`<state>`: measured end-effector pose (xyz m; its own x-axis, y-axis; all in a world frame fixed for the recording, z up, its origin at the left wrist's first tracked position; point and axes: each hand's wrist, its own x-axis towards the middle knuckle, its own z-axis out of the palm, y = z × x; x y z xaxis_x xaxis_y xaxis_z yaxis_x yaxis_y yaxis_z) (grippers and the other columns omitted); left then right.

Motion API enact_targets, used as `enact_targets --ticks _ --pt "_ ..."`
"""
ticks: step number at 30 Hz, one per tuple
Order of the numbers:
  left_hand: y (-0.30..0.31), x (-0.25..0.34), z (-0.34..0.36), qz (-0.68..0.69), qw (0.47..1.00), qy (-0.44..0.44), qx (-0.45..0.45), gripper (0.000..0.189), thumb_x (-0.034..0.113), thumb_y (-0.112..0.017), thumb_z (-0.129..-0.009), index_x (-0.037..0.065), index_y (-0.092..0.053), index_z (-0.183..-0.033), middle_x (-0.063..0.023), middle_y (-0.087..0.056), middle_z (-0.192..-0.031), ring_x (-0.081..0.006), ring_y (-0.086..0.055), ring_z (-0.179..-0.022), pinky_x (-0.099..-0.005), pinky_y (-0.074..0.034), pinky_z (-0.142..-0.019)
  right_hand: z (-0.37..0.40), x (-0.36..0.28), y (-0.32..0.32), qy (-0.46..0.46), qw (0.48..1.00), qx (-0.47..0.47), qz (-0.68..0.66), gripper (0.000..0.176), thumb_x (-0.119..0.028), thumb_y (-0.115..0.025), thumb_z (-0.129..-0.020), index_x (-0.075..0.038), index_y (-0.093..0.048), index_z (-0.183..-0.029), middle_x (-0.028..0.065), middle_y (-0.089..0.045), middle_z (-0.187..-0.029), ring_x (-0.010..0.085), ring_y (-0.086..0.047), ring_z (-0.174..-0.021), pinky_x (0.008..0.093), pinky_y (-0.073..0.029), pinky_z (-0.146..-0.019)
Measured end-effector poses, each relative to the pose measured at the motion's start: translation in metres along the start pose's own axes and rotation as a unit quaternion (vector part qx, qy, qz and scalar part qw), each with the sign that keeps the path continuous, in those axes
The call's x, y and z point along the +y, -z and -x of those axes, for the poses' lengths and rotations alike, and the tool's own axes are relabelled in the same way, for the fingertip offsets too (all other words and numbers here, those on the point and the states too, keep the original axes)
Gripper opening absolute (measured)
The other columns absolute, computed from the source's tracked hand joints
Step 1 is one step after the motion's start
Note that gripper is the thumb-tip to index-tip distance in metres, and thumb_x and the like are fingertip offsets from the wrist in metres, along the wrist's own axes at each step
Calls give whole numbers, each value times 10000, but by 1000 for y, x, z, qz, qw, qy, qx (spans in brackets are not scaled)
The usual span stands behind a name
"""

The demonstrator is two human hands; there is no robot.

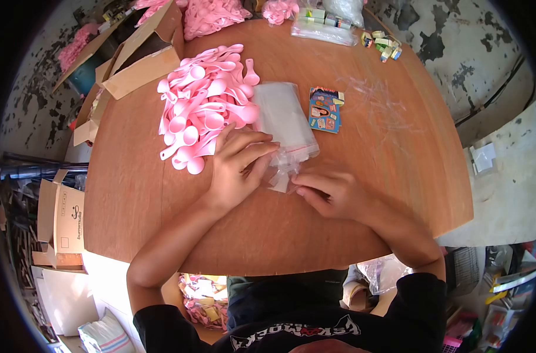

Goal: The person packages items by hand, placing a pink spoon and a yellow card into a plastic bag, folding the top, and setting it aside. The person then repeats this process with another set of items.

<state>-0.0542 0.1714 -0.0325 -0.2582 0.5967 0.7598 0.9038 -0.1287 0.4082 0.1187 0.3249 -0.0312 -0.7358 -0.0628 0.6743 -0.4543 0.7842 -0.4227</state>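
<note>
My left hand (238, 167) and my right hand (332, 191) meet over the near middle of the table. Between them is a crumpled piece of transparent plastic (284, 167), pinched by both hands, with a whitish part at its lower end. Just beyond lies a flat stack of transparent plastic bags (282, 112). A heap of pink plastic scoops (206, 103) rises to the left of the stack, close to my left fingers. Right of the bags lie small printed cards (325, 112), mostly blue.
Thin plastic strips (382, 106) are scattered on the right of the wooden table (397, 176). Small rolled or bundled cards (385, 46) and plastic packs (324, 32) sit at the far edge. An open cardboard box (144, 59) stands at the far left.
</note>
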Motion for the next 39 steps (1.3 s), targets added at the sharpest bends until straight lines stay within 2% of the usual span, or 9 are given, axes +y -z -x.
enact_targets --ticks 3,8,11,21,26,30,33,35,39 --pt "6 5 0 -35 999 -21 34 192 27 -751 -724 116 -731 -893 -32 -673 -945 -180 -642 -877 -415 -316 -1057 1 -6 9 -196 981 -13 -5 217 -23 -707 -792 -26 -677 -1007 118 -688 -844 219 -665 -746 292 -512 -663" --pt "9 7 2 -29 996 -57 66 229 3 -738 -705 124 -720 -899 -10 -657 -922 -165 -641 -870 -423 -291 -1078 11 31 1 -217 957 182 -55 220 -68 -647 -890 -1 -654 -1099 74 -711 -915 71 -617 -687 227 -488 -605" --pt "5 6 3 -10 995 -88 35 250 -6 -731 -694 123 -712 -907 -8 -652 -920 -162 -641 -863 -426 -299 -1071 10 24 4 -295 935 171 -100 275 -66 -639 -896 -10 -634 -1165 64 -704 -901 73 -599 -652 226 -484 -591" --pt "2 7 3 8 996 -93 -7 229 6 -732 -714 117 -712 -913 -12 -673 -883 -139 -646 -835 -406 -319 -1047 -3 -17 4 -199 980 5 3 399 -102 -685 -841 -37 -614 -1228 53 -590 -619 101 -542 -502 246 -422 -464" --pt "7 6 3 8 997 -82 -5 209 2 -731 -729 106 -711 -910 -24 -711 -893 -140 -679 -827 -407 -312 -1060 1 -9 12 -201 976 75 34 334 -86 -695 -822 -52 -654 -1151 39 -542 -560 128 -518 -460 284 -439 -480" --pt "12 13 3 94 995 -4 18 201 -29 -708 -785 43 -700 -973 -85 -723 -919 -171 -701 -822 -344 -468 -930 -2 33 31 -187 955 70 221 329 -76 -691 -776 -53 -658 -1102 143 -647 -1076 313 -594 -941 432 -482 -819" --pt "16 25 -1 241 965 103 24 217 -28 -671 -855 -21 -656 -1072 -129 -715 -953 -169 -692 -847 -260 -559 -761 2 50 31 -159 944 67 281 331 -99 -705 -773 -59 -663 -1099 137 -627 -1155 325 -572 -1004 434 -463 -882" --pt "22 30 -5 452 833 290 -131 251 -8 -670 -867 -23 -632 -1115 -116 -702 -1008 -151 -685 -852 -282 -568 -778 3 57 30 -161 944 74 279 323 -102 -712 -770 -59 -669 -1087 134 -633 -1148 325 -574 -1008 427 -465 -888" --pt "19 41 -2 600 630 413 -270 313 63 -665 -892 2 -582 -1188 -108 -670 -1002 -177 -684 -772 -330 -611 -710 4 67 32 -174 945 76 266 291 -107 -736 -756 -62 -697 -1041 129 -652 -1110 323 -577 -1016 422 -471 -887"
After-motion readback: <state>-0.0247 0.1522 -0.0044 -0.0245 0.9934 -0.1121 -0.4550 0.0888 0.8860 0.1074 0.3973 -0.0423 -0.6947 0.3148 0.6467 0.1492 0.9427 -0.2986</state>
